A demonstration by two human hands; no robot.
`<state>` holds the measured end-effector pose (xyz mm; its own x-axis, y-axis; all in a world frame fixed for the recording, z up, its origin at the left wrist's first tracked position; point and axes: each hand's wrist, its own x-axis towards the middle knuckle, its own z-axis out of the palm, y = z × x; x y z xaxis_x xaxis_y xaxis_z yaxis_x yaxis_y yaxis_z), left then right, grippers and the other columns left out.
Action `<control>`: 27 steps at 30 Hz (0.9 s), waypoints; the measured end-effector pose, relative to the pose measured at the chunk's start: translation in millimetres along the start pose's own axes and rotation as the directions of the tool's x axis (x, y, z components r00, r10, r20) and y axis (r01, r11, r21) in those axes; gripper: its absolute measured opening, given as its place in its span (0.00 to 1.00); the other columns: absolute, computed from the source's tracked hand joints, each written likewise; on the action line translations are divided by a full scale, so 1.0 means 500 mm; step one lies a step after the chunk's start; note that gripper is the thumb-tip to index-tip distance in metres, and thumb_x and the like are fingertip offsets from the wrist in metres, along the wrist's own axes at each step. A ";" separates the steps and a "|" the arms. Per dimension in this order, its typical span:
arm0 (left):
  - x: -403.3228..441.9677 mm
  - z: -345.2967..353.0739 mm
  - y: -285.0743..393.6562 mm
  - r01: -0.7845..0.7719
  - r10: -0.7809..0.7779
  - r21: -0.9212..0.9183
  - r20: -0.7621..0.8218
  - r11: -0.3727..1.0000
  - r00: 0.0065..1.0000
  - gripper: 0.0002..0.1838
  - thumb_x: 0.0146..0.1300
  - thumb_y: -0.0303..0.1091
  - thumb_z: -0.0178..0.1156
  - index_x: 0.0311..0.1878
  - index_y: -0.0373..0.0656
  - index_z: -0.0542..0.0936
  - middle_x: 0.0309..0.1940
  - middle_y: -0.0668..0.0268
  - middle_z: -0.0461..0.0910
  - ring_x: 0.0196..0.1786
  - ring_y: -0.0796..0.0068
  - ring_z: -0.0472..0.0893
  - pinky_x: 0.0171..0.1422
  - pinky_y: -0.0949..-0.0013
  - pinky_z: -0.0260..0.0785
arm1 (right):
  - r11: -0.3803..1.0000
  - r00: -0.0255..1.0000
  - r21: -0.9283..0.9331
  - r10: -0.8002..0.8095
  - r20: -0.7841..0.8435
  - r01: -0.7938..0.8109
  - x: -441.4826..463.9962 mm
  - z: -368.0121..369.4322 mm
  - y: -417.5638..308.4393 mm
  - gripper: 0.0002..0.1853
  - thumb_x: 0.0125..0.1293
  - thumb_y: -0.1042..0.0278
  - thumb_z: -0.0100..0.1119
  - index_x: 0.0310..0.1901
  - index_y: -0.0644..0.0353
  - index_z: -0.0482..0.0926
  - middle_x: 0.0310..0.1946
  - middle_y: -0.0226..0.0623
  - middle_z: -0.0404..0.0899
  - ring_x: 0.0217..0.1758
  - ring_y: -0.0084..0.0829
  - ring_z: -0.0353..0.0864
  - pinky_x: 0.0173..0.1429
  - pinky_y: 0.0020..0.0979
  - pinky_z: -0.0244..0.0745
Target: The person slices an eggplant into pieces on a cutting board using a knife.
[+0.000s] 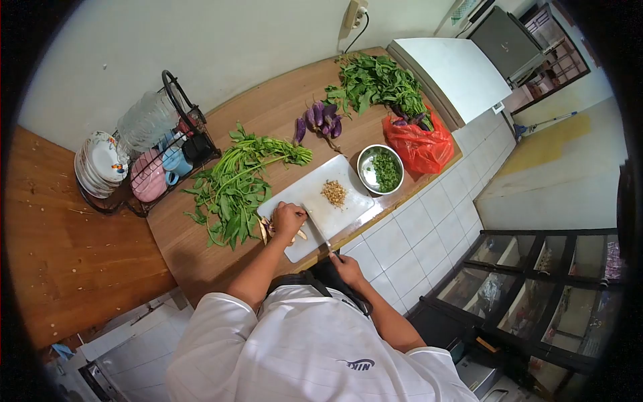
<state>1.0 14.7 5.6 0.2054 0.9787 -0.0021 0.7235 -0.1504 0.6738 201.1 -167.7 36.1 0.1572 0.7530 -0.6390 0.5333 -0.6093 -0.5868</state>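
Note:
My right hand [347,269] is wrapped round the handle of a knife [317,228], its blade slanting over the white cutting board [289,251]. Against the blade's far end my left hand [289,220] is closed, fingertips bent down to the board. Whatever it pinches is too hidden to name. Beside and under that hand lie several long, pale brown pieces [263,231]. Farther up the board sits a small heap of finely chopped light brown bits [333,193]. A metal bowl [362,175] of chopped green leaves [386,171] stands at the board's far right corner.
Leafy green stems [234,184] lie left of the board. Purple eggplants [323,119], more leafy greens [378,84] and a red plastic bag [422,144] are farther back. A dish rack [179,157] with plates and cups stands left. The wooden table's [258,100] front edge runs close by my body.

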 end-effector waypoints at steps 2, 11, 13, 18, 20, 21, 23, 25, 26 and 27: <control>-0.001 -0.001 -0.005 0.003 -0.003 0.004 -0.023 1.000 1.000 0.07 0.47 0.35 0.76 0.31 0.51 0.92 0.31 0.68 0.87 0.44 0.59 0.80 0.52 0.56 0.74 | 0.998 0.992 -0.018 0.067 0.109 -0.066 -0.029 -0.016 -0.009 0.38 0.75 0.29 0.47 0.50 0.63 0.86 0.44 0.59 0.86 0.54 0.57 0.85 0.59 0.47 0.78; -0.004 0.001 -0.008 -0.039 0.038 -0.026 -0.023 0.999 0.999 0.07 0.47 0.35 0.76 0.31 0.50 0.92 0.30 0.66 0.88 0.43 0.59 0.81 0.50 0.57 0.75 | 0.999 0.999 0.036 -0.031 -0.039 0.032 -0.017 0.014 0.040 0.33 0.77 0.35 0.52 0.36 0.65 0.83 0.24 0.44 0.80 0.30 0.37 0.78 0.41 0.42 0.74; -0.005 0.000 -0.006 -0.031 0.030 -0.035 -0.019 0.999 0.999 0.07 0.46 0.35 0.76 0.31 0.49 0.92 0.30 0.66 0.87 0.42 0.58 0.81 0.50 0.56 0.75 | 1.000 0.999 0.005 -0.025 -0.046 0.025 -0.008 0.016 0.035 0.34 0.76 0.34 0.51 0.38 0.65 0.84 0.25 0.46 0.81 0.31 0.39 0.80 0.42 0.42 0.75; -0.004 0.005 -0.010 -0.040 0.041 0.015 -0.014 0.999 0.999 0.07 0.46 0.35 0.76 0.30 0.49 0.91 0.30 0.66 0.87 0.42 0.58 0.81 0.51 0.56 0.75 | 0.998 0.998 -0.030 0.050 0.038 -0.049 0.012 -0.002 -0.024 0.38 0.74 0.28 0.47 0.50 0.63 0.86 0.44 0.62 0.86 0.55 0.60 0.84 0.60 0.51 0.78; -0.005 0.001 -0.007 -0.037 0.038 0.020 -0.023 0.999 0.999 0.07 0.46 0.35 0.76 0.30 0.48 0.91 0.30 0.66 0.87 0.42 0.57 0.81 0.51 0.56 0.75 | 0.994 1.000 -0.107 -0.016 -0.022 0.014 0.023 0.002 -0.031 0.38 0.74 0.28 0.47 0.50 0.63 0.86 0.41 0.60 0.86 0.53 0.57 0.86 0.58 0.49 0.79; -0.005 0.000 -0.005 -0.026 0.026 0.002 -0.020 1.000 0.999 0.07 0.46 0.35 0.76 0.30 0.49 0.91 0.30 0.66 0.87 0.43 0.58 0.81 0.51 0.56 0.75 | 0.994 1.000 -0.107 -0.020 -0.021 0.018 0.017 0.001 -0.035 0.38 0.74 0.28 0.47 0.50 0.63 0.86 0.41 0.60 0.86 0.53 0.57 0.86 0.58 0.49 0.79; -0.005 -0.001 -0.004 -0.011 0.011 -0.015 -0.022 1.000 1.000 0.06 0.47 0.35 0.76 0.30 0.49 0.91 0.30 0.66 0.86 0.43 0.58 0.80 0.51 0.56 0.75 | 0.999 1.000 -0.038 0.015 -0.005 -0.015 -0.005 -0.009 -0.035 0.37 0.74 0.29 0.48 0.47 0.63 0.86 0.36 0.55 0.87 0.46 0.52 0.88 0.51 0.46 0.79; -0.006 -0.003 0.000 -0.007 0.007 -0.015 -0.018 1.000 1.000 0.06 0.48 0.36 0.76 0.30 0.49 0.91 0.30 0.67 0.86 0.43 0.59 0.80 0.51 0.56 0.75 | 0.999 0.999 0.001 0.034 0.025 -0.034 -0.018 -0.009 -0.006 0.36 0.74 0.30 0.49 0.45 0.64 0.85 0.33 0.53 0.86 0.42 0.49 0.87 0.49 0.45 0.78; -0.007 -0.004 0.000 -0.006 0.006 -0.018 -0.016 1.000 1.000 0.06 0.48 0.36 0.76 0.30 0.49 0.91 0.30 0.67 0.86 0.43 0.59 0.80 0.51 0.56 0.75 | 0.997 0.997 0.044 0.060 0.054 -0.062 -0.024 -0.005 0.013 0.36 0.74 0.30 0.51 0.43 0.64 0.85 0.30 0.51 0.85 0.38 0.47 0.86 0.46 0.44 0.77; -0.006 -0.004 -0.001 -0.015 0.015 -0.015 -0.014 1.000 1.000 0.06 0.48 0.37 0.76 0.30 0.50 0.92 0.30 0.68 0.87 0.43 0.60 0.81 0.51 0.56 0.75 | 0.997 0.996 0.042 0.066 0.053 -0.068 -0.032 -0.004 0.020 0.36 0.74 0.30 0.51 0.43 0.64 0.85 0.30 0.51 0.85 0.38 0.47 0.86 0.46 0.44 0.77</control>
<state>-1.3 12.0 6.7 0.2065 0.9783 0.0183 0.7106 -0.1628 0.6845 205.5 -185.2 41.4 0.1482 0.6970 -0.7016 0.4859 -0.6692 -0.5622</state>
